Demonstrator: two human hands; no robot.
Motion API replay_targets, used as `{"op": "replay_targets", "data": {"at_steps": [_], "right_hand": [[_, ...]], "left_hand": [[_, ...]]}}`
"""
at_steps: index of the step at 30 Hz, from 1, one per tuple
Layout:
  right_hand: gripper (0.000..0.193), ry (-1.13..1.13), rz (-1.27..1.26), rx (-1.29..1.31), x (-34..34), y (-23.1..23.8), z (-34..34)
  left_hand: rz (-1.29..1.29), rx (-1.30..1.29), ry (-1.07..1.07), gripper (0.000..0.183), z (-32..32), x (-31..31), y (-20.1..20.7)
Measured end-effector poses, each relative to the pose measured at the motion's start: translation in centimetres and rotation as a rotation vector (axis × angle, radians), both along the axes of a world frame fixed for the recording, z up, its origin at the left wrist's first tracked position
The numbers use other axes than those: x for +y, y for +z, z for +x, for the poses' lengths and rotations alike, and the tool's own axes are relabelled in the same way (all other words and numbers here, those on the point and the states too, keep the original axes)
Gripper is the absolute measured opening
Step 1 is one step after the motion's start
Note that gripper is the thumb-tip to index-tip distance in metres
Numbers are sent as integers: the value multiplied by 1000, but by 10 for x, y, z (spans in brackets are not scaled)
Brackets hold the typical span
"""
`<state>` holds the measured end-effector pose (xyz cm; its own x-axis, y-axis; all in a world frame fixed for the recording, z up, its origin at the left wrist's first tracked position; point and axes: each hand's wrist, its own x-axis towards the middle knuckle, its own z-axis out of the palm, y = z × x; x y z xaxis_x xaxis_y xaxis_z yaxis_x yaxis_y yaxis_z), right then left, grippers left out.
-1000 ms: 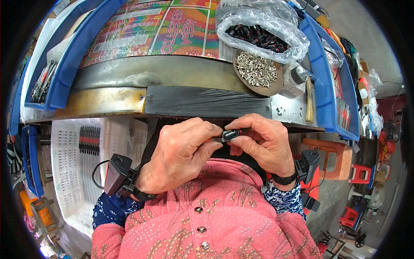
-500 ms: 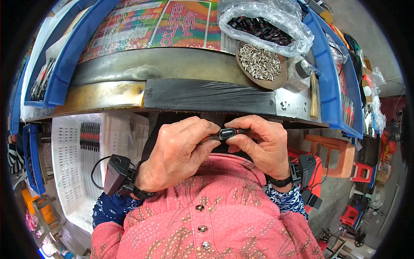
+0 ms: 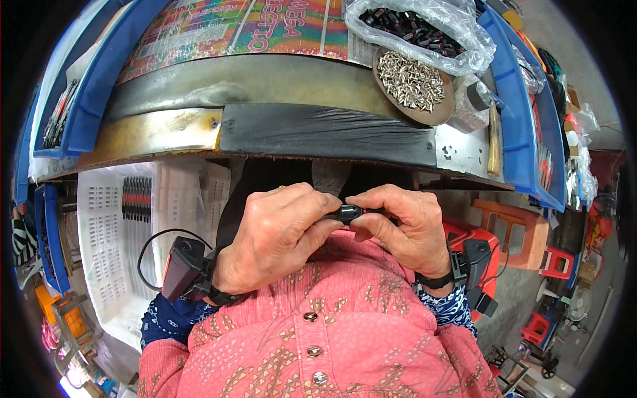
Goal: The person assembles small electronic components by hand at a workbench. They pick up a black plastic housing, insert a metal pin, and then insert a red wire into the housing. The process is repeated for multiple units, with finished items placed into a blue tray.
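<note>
In front of my chest, just off the bench edge, both hands meet around a small black piece with a glossy rounded face (image 3: 349,212). My left hand (image 3: 279,229) pinches its left end between thumb and forefinger. From the other side, my right hand (image 3: 406,222) grips the right end between thumb and fingertips. The fingers cover most of the piece, so its full shape is hidden. To the left, a white plastic crate (image 3: 109,255) holds a row of several slim black-and-red pieces (image 3: 137,199).
On the bench (image 3: 279,79), a round brown dish (image 3: 438,118) holds small silver metal parts (image 3: 411,81). Behind it lies a clear bag (image 3: 474,50) of black-and-red parts (image 3: 411,30). Blue trays (image 3: 93,113) (image 3: 521,132) flank the bench. Orange and red stools (image 3: 527,232) stand at right.
Between my fingers the piece has turned, its oval ring no longer facing up. My hands have drawn slightly closer together. The bench sits a little higher in view.
</note>
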<state>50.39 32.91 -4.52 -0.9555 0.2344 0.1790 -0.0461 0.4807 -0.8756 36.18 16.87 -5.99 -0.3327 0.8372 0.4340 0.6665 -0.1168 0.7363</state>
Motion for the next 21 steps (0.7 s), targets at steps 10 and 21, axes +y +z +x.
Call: {"op": "replay_targets", "data": {"at_steps": [10, 21], "right_hand": [[16, -8, -38, 26, 1, -6, -2], [21, -39, -38, 39, 7, 9, -5]], "left_hand": [[14, -26, 0, 27, -1, 3, -4], [9, -8, 16, 25, -5, 13, 12]]}}
